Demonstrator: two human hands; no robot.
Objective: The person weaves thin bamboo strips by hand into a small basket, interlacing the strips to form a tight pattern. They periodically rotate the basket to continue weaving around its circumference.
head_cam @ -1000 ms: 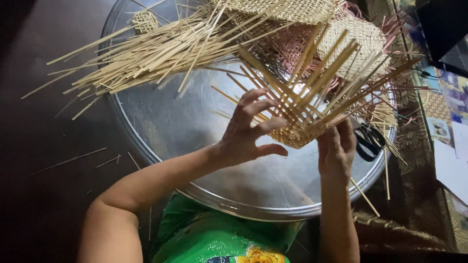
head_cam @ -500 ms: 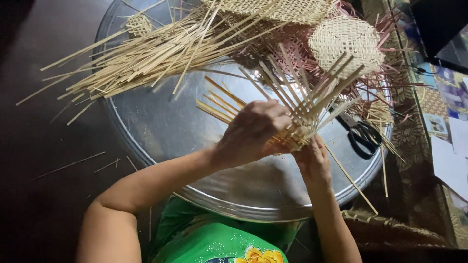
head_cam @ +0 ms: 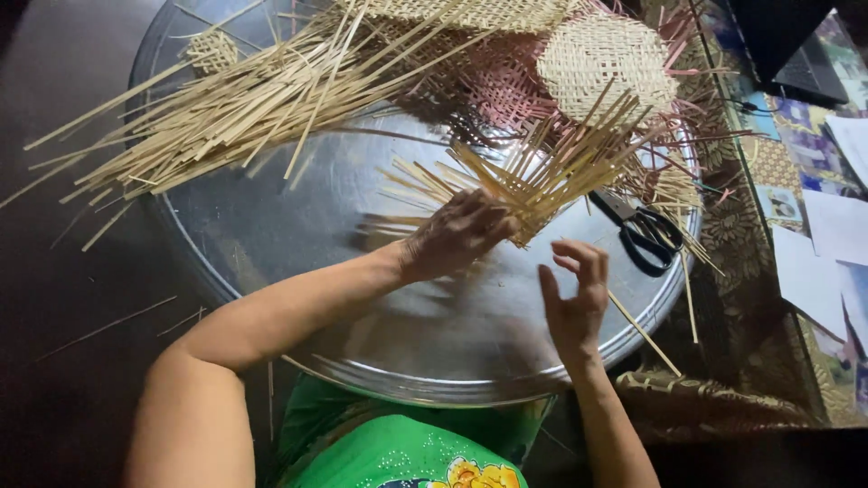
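Observation:
A half-woven piece of pale cane strips (head_cam: 533, 181), its loose ends fanning out, lies over the round metal tray (head_cam: 298, 244). My left hand (head_cam: 457, 233) grips the woven piece at its near edge, fingers curled over the strips. My right hand (head_cam: 574, 294) hovers just below and to the right of it, fingers apart and holding nothing. Both forearms reach in from the bottom of the view.
A big bundle of loose cane strips (head_cam: 235, 99) lies across the tray's far left. Finished round woven mats (head_cam: 606, 63) and pinkish woven work (head_cam: 506, 86) lie at the back. Black scissors (head_cam: 642, 230) rest on the tray's right side. Papers (head_cam: 832, 226) lie at far right.
My right hand has let go of the woven piece and drawn back toward me with fingers spread. My left hand has turned the piece flatter onto the tray.

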